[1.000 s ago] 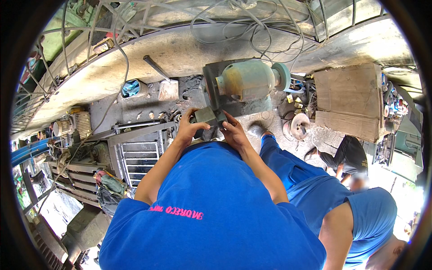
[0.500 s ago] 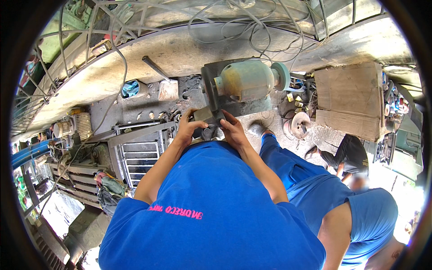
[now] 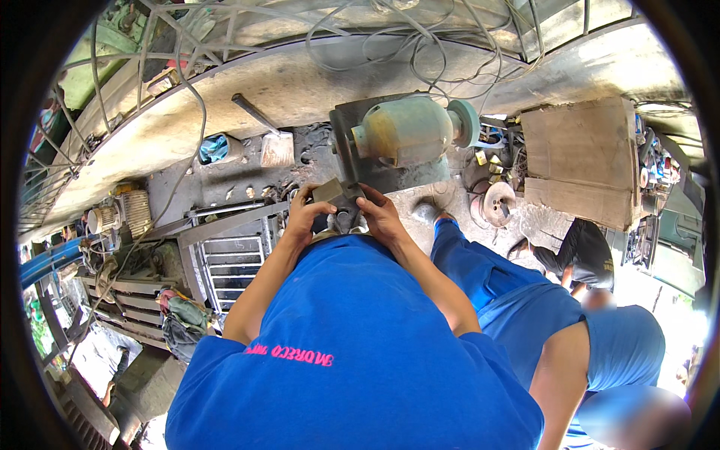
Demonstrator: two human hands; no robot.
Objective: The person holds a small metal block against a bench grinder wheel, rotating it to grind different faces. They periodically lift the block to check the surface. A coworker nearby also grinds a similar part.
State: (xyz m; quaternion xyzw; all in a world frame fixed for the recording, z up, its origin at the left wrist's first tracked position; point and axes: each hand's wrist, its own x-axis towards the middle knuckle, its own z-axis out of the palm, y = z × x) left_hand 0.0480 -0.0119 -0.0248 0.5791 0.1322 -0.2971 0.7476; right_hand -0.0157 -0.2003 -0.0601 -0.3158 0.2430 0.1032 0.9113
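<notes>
My left hand (image 3: pixel 306 217) and right hand (image 3: pixel 384 220), curled partly closed, hold a dull, square-edged block (image 3: pixel 327 193) beside the rounded, stained green grinder (image 3: pixel 406 133); the block's underside is hidden.

The grey floor (image 3: pixel 244 176) carries a bucket (image 3: pixel 233 145) with blue material (image 3: pixel 214 148) in it, near its wall-side edge, and just beside that a shovel (image 3: pixel 277 150), handle tilted toward the wall. Farther toward the floor's right side sits a round spool (image 3: pixel 497 202). A pale green motor (image 3: pixel 409 131) rests on a dark stand (image 3: pixel 420 175), its wheel (image 3: pixel 464 124) by the stand's right edge.
</notes>
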